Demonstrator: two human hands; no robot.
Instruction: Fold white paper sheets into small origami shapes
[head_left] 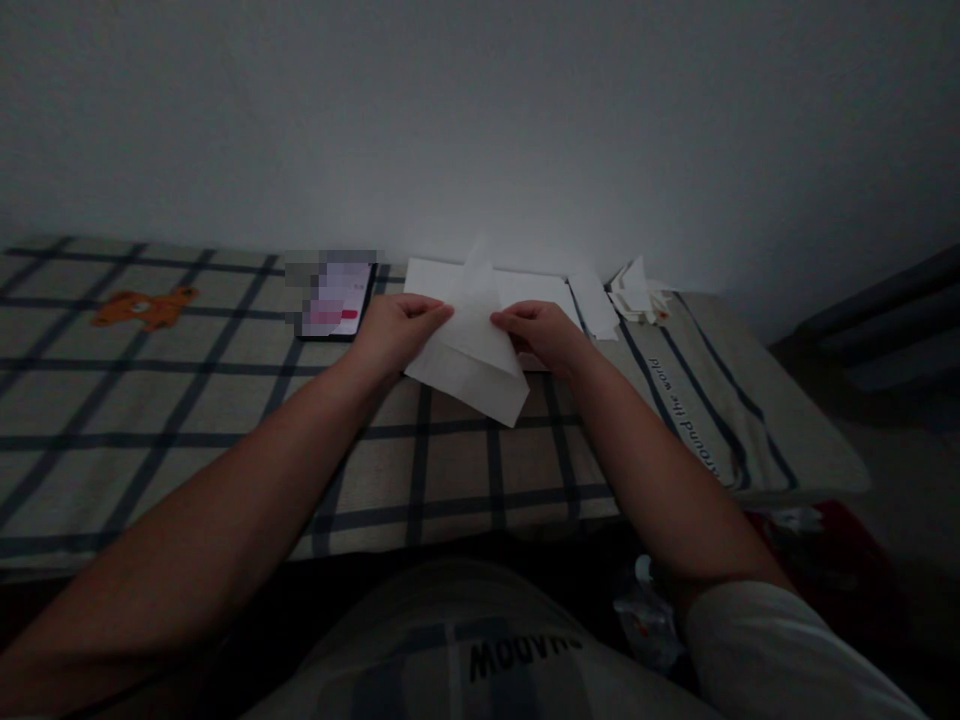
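A partly folded sheet of white paper (474, 345) is held up between my two hands, its upper end narrowing to a point and a loose flap hanging toward me. My left hand (401, 328) pinches its left edge between thumb and fingers. On the right edge, my right hand (544, 330) grips it the same way. Behind the folded piece lies more flat white paper (534, 288), partly covered by it and by my hands.
A phone (341, 298) with a lit screen lies to the left, with an orange bear-shaped item (145, 307) farther left. White paper strips (594, 303) and a folded paper piece (636, 292) lie right. A checked cloth (465, 470) covers the surface, against a wall (480, 130).
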